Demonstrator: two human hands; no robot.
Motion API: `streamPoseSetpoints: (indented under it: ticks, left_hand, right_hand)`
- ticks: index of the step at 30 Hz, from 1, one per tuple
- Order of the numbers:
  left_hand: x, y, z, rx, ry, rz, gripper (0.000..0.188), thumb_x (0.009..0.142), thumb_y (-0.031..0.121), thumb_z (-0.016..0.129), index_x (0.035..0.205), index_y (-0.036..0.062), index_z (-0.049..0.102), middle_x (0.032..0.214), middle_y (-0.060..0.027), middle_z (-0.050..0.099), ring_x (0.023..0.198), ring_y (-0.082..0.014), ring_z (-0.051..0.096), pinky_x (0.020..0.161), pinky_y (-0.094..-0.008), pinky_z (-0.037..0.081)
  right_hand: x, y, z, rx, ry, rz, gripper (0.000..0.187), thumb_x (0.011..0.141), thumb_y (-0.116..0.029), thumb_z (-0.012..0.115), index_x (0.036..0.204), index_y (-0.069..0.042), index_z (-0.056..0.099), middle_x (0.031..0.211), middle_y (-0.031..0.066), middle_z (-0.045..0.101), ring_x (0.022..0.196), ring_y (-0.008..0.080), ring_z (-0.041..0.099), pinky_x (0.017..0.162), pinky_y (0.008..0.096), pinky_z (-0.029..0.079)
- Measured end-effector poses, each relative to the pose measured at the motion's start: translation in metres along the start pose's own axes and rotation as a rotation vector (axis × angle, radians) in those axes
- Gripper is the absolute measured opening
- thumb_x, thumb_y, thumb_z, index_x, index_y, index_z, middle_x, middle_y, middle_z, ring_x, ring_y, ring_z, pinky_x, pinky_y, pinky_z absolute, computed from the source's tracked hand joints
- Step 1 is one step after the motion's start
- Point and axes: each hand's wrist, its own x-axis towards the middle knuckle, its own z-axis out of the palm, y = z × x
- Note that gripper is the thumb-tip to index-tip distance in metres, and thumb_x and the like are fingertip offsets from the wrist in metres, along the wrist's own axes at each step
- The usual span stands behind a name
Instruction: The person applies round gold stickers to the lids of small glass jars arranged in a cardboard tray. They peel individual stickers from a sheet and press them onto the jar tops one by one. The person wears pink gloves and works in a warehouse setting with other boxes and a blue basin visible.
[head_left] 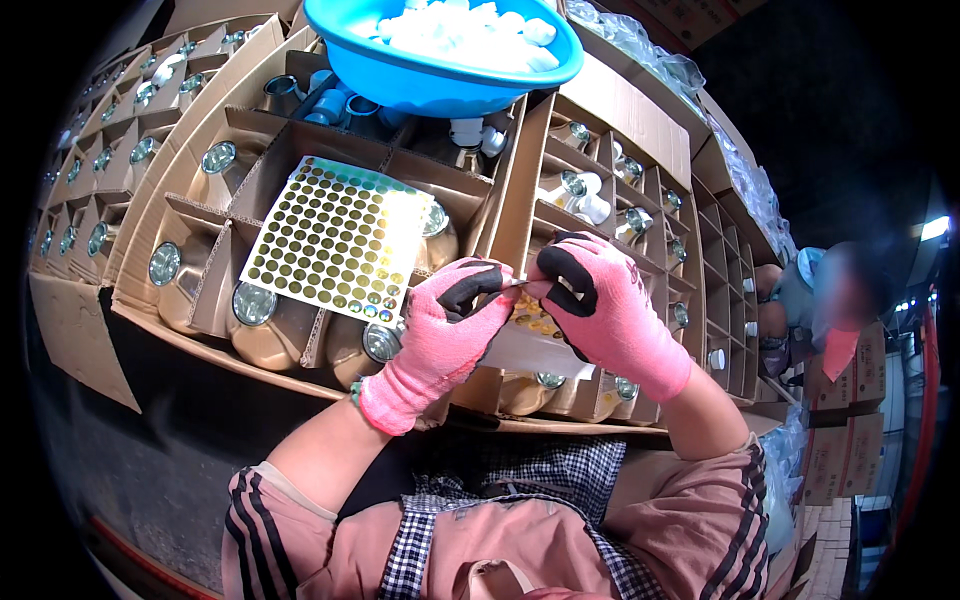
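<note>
My left hand (455,315), in a pink glove with black patches, is closed in a pinch. My right hand (605,310), gloved alike, pinches at nearly the same spot. A thin, small piece shows between the fingertips, too small to name. Below them lies a white sheet with gold round stickers (538,354), partly covered by my right hand. To the left, a larger white sheet of dark gold round stickers (335,240) rests across the carton dividers, over glass bottles. One clear glass bottle (383,341) stands just beside my left wrist.
A blue basin (450,95) heaped with white caps (470,35) sits on the cartons at the far side. Divided cardboard cartons (170,320) with glass bottles spread left and right, some bottles bearing white caps. Another person (815,300) is at the right, near stacked boxes (845,450).
</note>
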Motion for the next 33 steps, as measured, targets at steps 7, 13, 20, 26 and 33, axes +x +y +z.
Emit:
streamPoseSetpoints:
  ticks: [7,13,20,26,33]
  left_hand:
    - [0.0,0.003,-0.002,-0.038,0.026,-0.064,0.014,0.076,-0.001,0.06,0.09,-0.0022,0.063,0.088,-0.0075,0.061,0.081,-0.0122,0.057,0.074,-0.0234,0.046]
    - [-0.001,0.001,0.001,-0.134,0.039,-0.113,0.014,0.077,0.001,0.06,0.091,-0.0026,0.061,0.086,-0.0057,0.062,0.08,-0.0094,0.057,0.072,-0.0215,0.046]
    - [-0.002,0.007,0.002,-0.181,0.01,-0.137,0.013,0.08,0.003,0.058,0.092,-0.0028,0.059,0.085,-0.0038,0.062,0.079,-0.0068,0.056,0.072,-0.0199,0.046]
    - [-0.001,0.01,-0.002,-0.041,-0.022,-0.141,0.011,0.083,0.004,0.056,0.091,-0.003,0.058,0.08,-0.002,0.06,0.074,-0.0055,0.054,0.066,-0.019,0.044]
    - [-0.003,0.012,0.002,-0.173,-0.004,-0.165,0.012,0.083,0.005,0.056,0.091,-0.0034,0.058,0.078,-0.0011,0.059,0.072,-0.0049,0.052,0.066,-0.0188,0.043]
  right_hand:
    - [-0.001,-0.004,0.004,-0.124,0.063,-0.049,0.013,0.068,-0.006,0.062,0.078,-0.004,0.053,0.075,0.0107,0.053,0.077,0.03,0.052,0.07,0.0385,0.04]
    - [0.0,-0.006,0.0,-0.091,0.047,-0.082,0.017,0.065,-0.006,0.065,0.079,-0.004,0.056,0.079,0.0099,0.056,0.082,0.0289,0.053,0.075,0.0376,0.041]
    - [-0.002,-0.011,-0.004,-0.117,0.063,-0.02,0.015,0.065,-0.005,0.068,0.076,-0.004,0.057,0.078,0.0101,0.057,0.085,0.0288,0.055,0.077,0.0371,0.043]
    - [-0.003,-0.006,0.004,-0.117,0.088,-0.022,0.018,0.064,-0.006,0.066,0.078,-0.004,0.054,0.08,0.0106,0.055,0.083,0.0298,0.052,0.075,0.0387,0.041]
    - [-0.005,-0.004,0.009,-0.174,0.18,-0.068,0.018,0.066,-0.007,0.064,0.081,-0.005,0.055,0.087,0.012,0.053,0.087,0.0312,0.051,0.078,0.0398,0.04]
